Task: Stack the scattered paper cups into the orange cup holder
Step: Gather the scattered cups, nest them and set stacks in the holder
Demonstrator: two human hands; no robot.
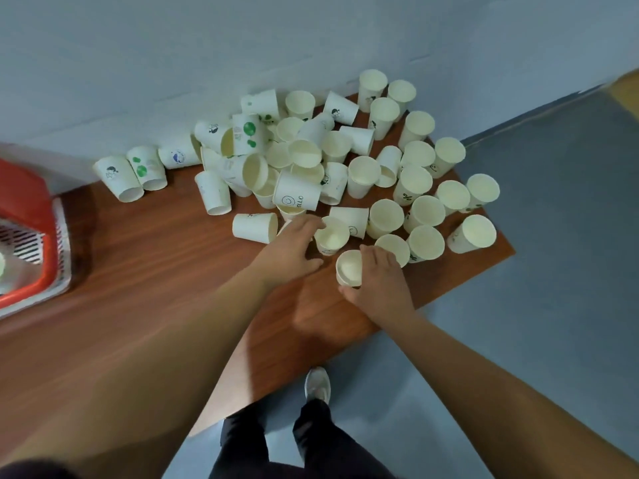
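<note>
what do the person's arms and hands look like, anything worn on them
The left hand and right hand are bare: no gloves, and no watch, bracelet or rings that can be made out. The left arm and right arm show no sleeves. A dark patch at the bottom left corner may be a sleeve edge, but it is too cut off to tell.
</note>
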